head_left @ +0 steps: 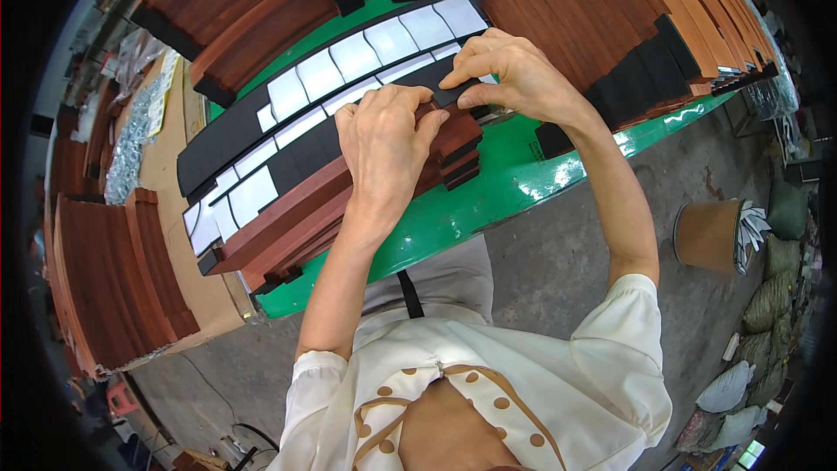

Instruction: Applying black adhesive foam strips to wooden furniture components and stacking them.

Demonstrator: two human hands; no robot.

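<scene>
My right hand (516,77) pinches a small black pad (453,92) between thumb and fingers, over the right end of a reddish-brown wooden strip (296,205). My left hand (384,139) is closed over that strip, its curled fingers beside the pad and its thumb near the strip's end; what lies under the fingertips is hidden. Behind the strip lie long black sheets (222,150) carrying rows of white backing-paper pieces (353,57). More wooden strips (318,240) lie along the front, several with black ends.
A green table (514,170) bears stacked wooden strips at back left (235,17) and right (571,13). Another stack (122,270) stands on cardboard (205,296) at left. On the floor at right is a brown bin (708,235) with paper scraps, near several sacks (728,388).
</scene>
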